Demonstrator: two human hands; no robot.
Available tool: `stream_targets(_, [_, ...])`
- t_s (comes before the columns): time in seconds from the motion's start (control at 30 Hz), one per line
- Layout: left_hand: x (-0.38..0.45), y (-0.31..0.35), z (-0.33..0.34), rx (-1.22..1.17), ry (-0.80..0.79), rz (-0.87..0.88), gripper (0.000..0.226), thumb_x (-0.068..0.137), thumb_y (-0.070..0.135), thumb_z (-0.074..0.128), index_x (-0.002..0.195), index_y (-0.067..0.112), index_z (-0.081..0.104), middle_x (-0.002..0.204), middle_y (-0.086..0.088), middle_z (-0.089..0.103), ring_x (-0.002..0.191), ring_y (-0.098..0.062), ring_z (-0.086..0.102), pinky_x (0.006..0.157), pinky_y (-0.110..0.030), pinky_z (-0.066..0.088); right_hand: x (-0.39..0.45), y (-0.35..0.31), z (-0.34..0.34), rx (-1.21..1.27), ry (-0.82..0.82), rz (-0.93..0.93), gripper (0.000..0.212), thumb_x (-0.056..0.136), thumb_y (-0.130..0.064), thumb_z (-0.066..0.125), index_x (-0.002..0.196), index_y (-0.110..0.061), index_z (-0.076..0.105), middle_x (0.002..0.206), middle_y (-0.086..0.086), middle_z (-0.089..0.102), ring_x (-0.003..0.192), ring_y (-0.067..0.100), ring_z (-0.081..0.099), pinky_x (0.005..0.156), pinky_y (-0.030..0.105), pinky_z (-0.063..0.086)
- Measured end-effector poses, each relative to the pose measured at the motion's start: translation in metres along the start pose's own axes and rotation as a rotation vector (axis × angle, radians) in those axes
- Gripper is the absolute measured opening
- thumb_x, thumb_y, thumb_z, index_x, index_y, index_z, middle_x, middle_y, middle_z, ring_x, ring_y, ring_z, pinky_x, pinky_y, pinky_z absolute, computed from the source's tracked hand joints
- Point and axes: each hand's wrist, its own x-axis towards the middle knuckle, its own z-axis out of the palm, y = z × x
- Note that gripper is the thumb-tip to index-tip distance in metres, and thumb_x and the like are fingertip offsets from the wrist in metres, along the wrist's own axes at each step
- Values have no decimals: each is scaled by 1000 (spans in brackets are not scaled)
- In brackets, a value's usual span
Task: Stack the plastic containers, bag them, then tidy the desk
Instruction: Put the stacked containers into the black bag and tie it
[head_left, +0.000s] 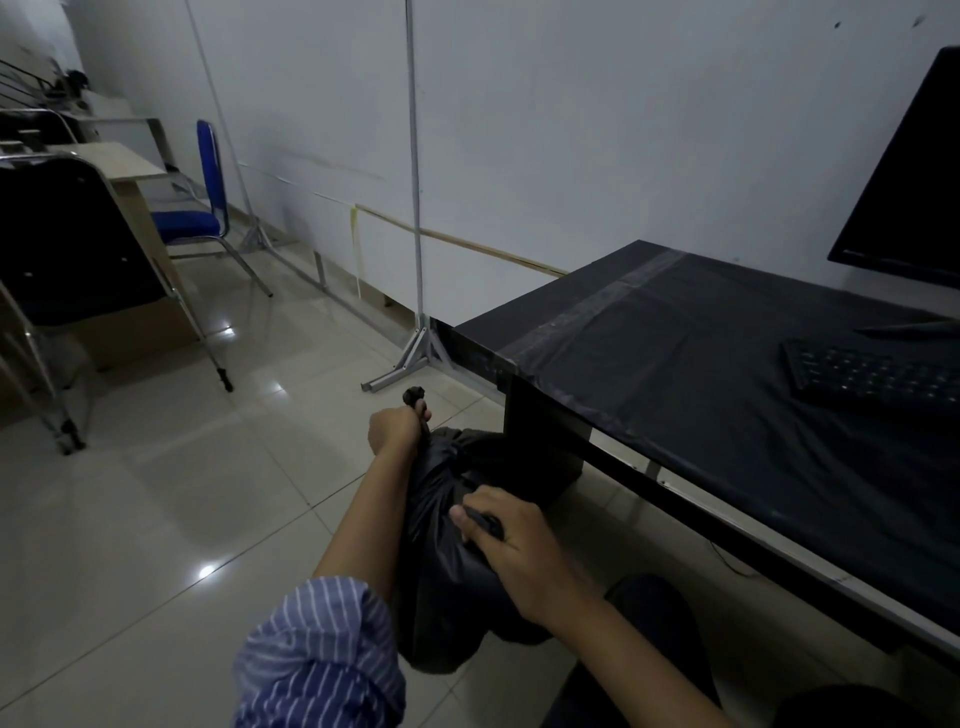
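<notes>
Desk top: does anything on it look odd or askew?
Yes. The desk wears a wrinkled black plastic cover held down by a tape strip, and the keyboard sits skewed to the desk's edge.

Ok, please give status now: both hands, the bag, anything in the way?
Left hand grips twisted neck of black bag. Right hand pinches bag's side. Bag held over floor, beside desk corner. Nothing blocking.

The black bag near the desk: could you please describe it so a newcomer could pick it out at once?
Start at the black-covered desk and drop to the tiled floor at its near corner. There the black bag sits between both hands: the left hand grips its twisted neck, the right hand pinches its side. Nothing else there is soft, crumpled plastic.
</notes>
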Motion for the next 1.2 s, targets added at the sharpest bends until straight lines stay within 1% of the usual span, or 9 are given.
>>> stream_targets(0.13, [-10,-10,0,168,47,228,32,96,17,52,66,9,58,52,8,60,56,-10,58,53,-21,39,0,4,2,145,38,120,39,100,-29,51,68,-7,51,69,0,50,68,6,50,67,21,37])
stream_targets(0.3, [-33,-19,0,-98,-352,382,44,102,41,35,70,12,42,92,-19,73,90,-31,68,81,-37,54,9,22,-5,412,153,337,26,94,-26,61,78,-6,59,64,-6,56,64,7,55,67,23,45])
stream_targets(0.43, [-48,-24,-2,-37,-556,377,53,81,70,49,79,17,50,103,-8,74,97,-26,68,85,-36,53,29,30,-19,515,210,373,13,95,-16,60,91,-5,53,78,1,63,72,7,65,74,23,54])
stream_targets(0.5, [-57,-22,-4,60,-594,460,38,63,53,67,89,25,61,89,10,74,84,-6,69,75,-24,51,39,30,-25,639,262,410,10,95,-10,58,95,-2,52,83,6,64,72,11,66,76,27,56])
stream_targets(0.57, [-62,-22,-3,195,-629,514,60,50,39,78,105,28,58,83,18,71,76,4,67,67,-13,48,47,29,-30,651,290,431,10,94,-8,60,95,-2,53,83,9,62,66,13,62,68,23,55])
stream_targets(0.73, [-74,-37,8,489,-547,592,75,36,56,90,103,44,57,97,26,68,90,12,63,76,-11,49,55,24,-43,434,295,450,16,83,-7,73,87,0,59,79,10,64,69,12,60,61,14,48])
stream_targets(0.9, [-90,-54,26,412,-498,682,38,61,45,76,95,52,61,94,22,70,88,7,66,77,-23,55,52,17,-42,344,238,443,21,76,-9,80,86,3,66,80,15,61,75,20,58,70,26,49])
stream_targets(1.0, [-89,-61,29,383,-487,640,23,75,36,67,95,45,64,93,15,72,89,0,67,77,-26,55,46,18,-43,232,223,387,17,80,-16,78,90,-3,73,88,5,72,80,10,66,76,16,52])
stream_targets(1.2, [-69,-69,20,361,-214,513,25,90,35,63,109,20,70,109,-7,72,107,-22,64,82,-24,43,23,38,-53,-40,415,235,13,94,-23,60,97,-23,72,100,-4,64,96,13,61,84,30,53])
